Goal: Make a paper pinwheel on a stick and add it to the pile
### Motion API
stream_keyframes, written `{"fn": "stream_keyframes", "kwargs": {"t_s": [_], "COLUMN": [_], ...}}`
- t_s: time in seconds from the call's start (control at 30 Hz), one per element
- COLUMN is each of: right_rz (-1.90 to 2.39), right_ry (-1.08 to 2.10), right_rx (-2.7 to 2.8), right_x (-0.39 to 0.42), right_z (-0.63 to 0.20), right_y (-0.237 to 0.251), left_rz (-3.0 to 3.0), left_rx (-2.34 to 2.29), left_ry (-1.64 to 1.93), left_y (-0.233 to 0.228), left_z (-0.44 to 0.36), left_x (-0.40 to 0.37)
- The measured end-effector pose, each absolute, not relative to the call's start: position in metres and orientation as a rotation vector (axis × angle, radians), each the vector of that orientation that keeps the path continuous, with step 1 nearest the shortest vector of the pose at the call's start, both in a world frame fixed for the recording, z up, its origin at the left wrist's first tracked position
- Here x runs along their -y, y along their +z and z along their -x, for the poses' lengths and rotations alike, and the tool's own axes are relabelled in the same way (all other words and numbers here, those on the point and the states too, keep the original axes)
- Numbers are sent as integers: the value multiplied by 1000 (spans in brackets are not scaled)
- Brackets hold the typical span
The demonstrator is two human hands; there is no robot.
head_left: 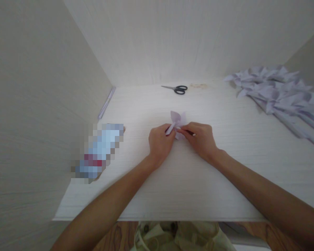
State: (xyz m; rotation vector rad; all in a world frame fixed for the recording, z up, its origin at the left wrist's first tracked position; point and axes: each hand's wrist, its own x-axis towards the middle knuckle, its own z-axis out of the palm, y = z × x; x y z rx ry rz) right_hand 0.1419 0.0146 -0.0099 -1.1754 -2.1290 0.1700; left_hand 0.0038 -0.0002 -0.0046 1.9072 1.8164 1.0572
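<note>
A pale lilac paper pinwheel (176, 118) is between my two hands over the middle of the white table, its folded blades pointing away from me. My left hand (161, 143) is closed on it, and a short rolled paper piece (170, 129) shows between thumb and fingers. From the right, my right hand (200, 139) pinches a thin white stick (194, 134) whose tip meets the pinwheel's underside or centre; which one I cannot tell. Fingers cover part of the blades.
Black-handled scissors (180, 89) lie near the back wall, beside small tan bits (198, 85). Several paper pinwheels on rolled sticks (274, 90) are heaped at right. Rolled paper sticks (106, 103) lean at the left wall, and a blurred-out object (102, 146) lies nearer.
</note>
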Motion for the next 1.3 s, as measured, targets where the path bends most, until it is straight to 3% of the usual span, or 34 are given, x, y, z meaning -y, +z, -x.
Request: {"fn": "stream_keyframes", "kwargs": {"t_s": [0.27, 0.63, 1.3], "right_rz": [1060, 1322, 1239], "right_ry": [213, 49, 144], "right_rx": [2179, 2146, 2192], "right_x": [-12, -12, -13], "right_z": [-142, -139, -138], "right_y": [-13, -5, -7], "left_rz": [-1842, -1849, -1843], "left_rx": [-1829, -1765, -1758], "left_ry": [1083, 1077, 1087], "left_y": [-6, -5, -6], "left_z": [-3, -4, -4], "left_x": [-2, 0, 0]}}
